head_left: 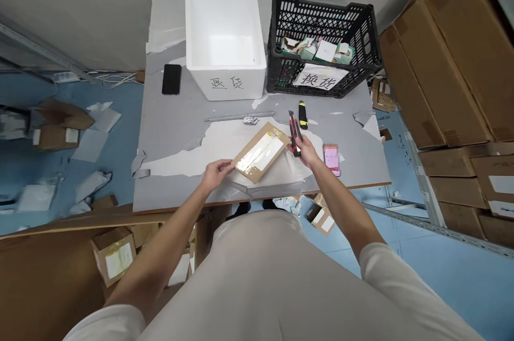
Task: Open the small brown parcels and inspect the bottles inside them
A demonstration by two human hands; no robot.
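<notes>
A small cardboard package [246,158], sealed with shiny tape and bearing a white label, lies tilted across the middle of the table. My left hand [214,175] pinches its left corner between thumb and fingers. My right hand [307,151] is closed around a red and black utility knife [294,129], which points away from me. Its fingers are close to the package's right end; whether they touch it I cannot tell. Just beyond the knife lies a black and yellow cutter [302,115]. A phone with a pink screen [332,160] rests right of my right hand.
At the back of the table [168,121] stand a white foam box [227,76] and a black plastic crate [341,76] holding small boxes. A black phone [171,79] lies at left. Stacked cartons [445,68] rise on the right; a large open carton [48,255] sits front left.
</notes>
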